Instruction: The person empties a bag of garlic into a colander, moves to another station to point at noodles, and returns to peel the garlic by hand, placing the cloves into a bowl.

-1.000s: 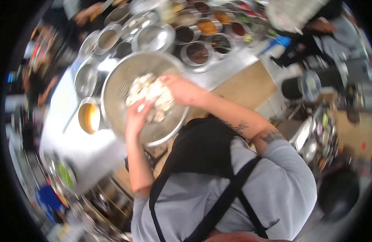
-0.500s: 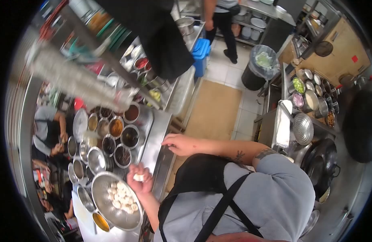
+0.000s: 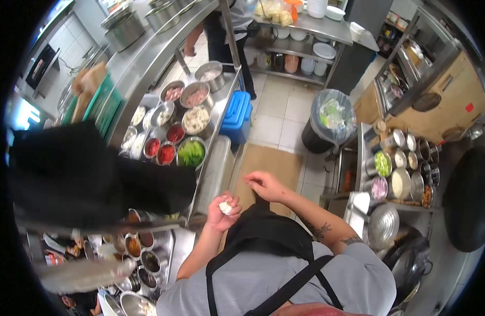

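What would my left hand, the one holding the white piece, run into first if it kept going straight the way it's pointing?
Probably the steel counter edge just beyond the left hand holding the white piece, then the green vegetable container. Depth is unclear here; the hand may be well above the counter.

Two hands, the left hand with one white dumpling, the right hand bare; one blue bin; one lined trash can; two red-filled bowls.

glossy steel counter, blue plastic box
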`<state>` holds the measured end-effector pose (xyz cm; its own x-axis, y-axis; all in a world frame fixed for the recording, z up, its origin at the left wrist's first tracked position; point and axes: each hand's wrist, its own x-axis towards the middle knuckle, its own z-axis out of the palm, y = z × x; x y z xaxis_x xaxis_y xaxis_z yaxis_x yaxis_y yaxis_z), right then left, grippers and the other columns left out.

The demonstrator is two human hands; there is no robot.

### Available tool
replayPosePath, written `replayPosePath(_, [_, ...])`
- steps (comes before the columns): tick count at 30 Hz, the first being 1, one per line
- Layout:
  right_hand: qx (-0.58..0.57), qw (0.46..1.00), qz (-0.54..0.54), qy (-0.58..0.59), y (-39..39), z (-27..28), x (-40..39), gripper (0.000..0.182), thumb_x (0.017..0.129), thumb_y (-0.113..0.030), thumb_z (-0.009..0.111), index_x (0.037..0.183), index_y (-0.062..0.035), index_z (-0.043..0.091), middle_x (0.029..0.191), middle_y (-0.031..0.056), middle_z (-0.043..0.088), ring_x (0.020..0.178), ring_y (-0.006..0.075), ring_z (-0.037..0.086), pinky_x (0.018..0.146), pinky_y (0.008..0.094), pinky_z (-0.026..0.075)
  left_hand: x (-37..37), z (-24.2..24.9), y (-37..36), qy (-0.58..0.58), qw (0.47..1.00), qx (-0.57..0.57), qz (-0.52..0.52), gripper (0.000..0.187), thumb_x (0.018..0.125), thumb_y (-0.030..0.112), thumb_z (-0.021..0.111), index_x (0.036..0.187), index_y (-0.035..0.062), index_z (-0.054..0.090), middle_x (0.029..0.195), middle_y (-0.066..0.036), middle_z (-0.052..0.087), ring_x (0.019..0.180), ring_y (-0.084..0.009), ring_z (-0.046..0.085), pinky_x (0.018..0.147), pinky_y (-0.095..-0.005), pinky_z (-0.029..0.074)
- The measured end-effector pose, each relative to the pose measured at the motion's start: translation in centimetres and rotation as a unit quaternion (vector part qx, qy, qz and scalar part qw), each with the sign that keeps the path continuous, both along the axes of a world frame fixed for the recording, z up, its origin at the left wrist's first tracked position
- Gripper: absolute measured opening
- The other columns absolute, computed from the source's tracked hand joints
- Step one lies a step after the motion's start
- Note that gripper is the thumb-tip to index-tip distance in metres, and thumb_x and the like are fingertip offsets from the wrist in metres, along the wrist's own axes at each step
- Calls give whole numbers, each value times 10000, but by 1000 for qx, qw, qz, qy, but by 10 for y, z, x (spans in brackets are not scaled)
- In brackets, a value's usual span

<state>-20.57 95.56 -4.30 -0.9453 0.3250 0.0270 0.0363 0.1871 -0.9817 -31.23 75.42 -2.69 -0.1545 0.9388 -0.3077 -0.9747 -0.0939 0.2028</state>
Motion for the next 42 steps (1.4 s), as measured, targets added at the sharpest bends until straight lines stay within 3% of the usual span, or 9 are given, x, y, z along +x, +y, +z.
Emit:
replayPosePath(6, [-17, 990, -88, -110, 145, -17, -8, 244, 948, -61, 551, 1163, 34, 617, 1016, 102, 691, 875, 151, 663, 765, 293, 545, -95, -14, 172, -1, 999, -36, -28, 125, 910, 199, 559, 889, 76, 575, 853, -79, 567, 692, -227, 559, 612, -350, 561])
replayPosePath(11, [-102, 970, -186, -120, 247, -51, -15, 230, 951, -67, 558, 1154, 22, 621, 1001, 92, 690, 824, 136, 652, 697, 283, 543, -161, 17, 300, 55, 996, -38, -55, 220, 923, 207, 583, 1120, 108, 587, 875, -39, 580, 707, -186, 559, 546, -285, 449])
replayPosePath(14, [-159, 954, -199, -156, 315, -49, -41, 236, 951, -73, 564, 1162, 16, 619, 1000, 88, 690, 784, 129, 647, 669, 281, 538, -193, 11, 368, 31, 995, -14, -89, 203, 954, 246, 545, 1078, 102, 617, 886, -50, 571, 712, -198, 543, 556, -307, 470])
replayPosePath(22, [39, 973, -199, -114, 541, -35, -135, 248, 907, -118, 597, 1108, 11, 666, 915, 134, 732, 795, 194, 695, 743, 318, 546, -243, -23, 537, -85, 994, 15, -60, 291, 939, 354, 546, 960, 71, 607, 819, -78, 549, 744, -212, 553, 675, -382, 606])
replayPosePath(27, [129, 979, -107, -113, 664, -21, -226, 265, 885, -157, 623, 1100, -13, 680, 946, 152, 720, 784, 208, 684, 737, 344, 546, -286, -10, 598, -56, 998, -15, 35, 276, 936, 336, 531, 824, 105, 631, 719, -35, 503, 640, -157, 449, 555, -276, 386])
replayPosePath(30, [170, 980, -61, -86, 712, -6, -296, 254, 892, -106, 606, 1109, 14, 661, 920, 96, 721, 765, 144, 671, 718, 302, 539, -314, -17, 616, -55, 994, -28, 85, 270, 930, 332, 537, 820, 106, 635, 709, -33, 499, 634, -155, 447, 549, -270, 386])
replayPosePath(35, [84, 991, -9, -107, 756, -24, -401, 250, 889, -121, 619, 1099, 4, 671, 910, 114, 713, 745, 166, 670, 709, 319, 540, -364, -30, 661, -116, 979, -68, 155, 233, 921, 307, 546, 912, 81, 602, 864, -82, 557, 784, -230, 524, 667, -337, 453])
replayPosePath(39, [7, 986, 68, -150, 769, -34, -471, 255, 910, -119, 607, 1128, 7, 648, 929, 82, 701, 770, 135, 663, 692, 296, 534, -414, -38, 693, -118, 980, -25, 159, 221, 925, 291, 536, 857, 85, 574, 832, -61, 545, 736, -206, 500, 649, -331, 452])
replayPosePath(42, [39, 981, 127, -140, 785, -36, -517, 266, 908, -124, 630, 1139, 8, 645, 909, 68, 688, 760, 132, 660, 681, 286, 529, -450, -40, 716, -111, 974, -59, 189, 216, 927, 286, 528, 847, 91, 572, 810, -49, 536, 713, -188, 487, 631, -316, 440])
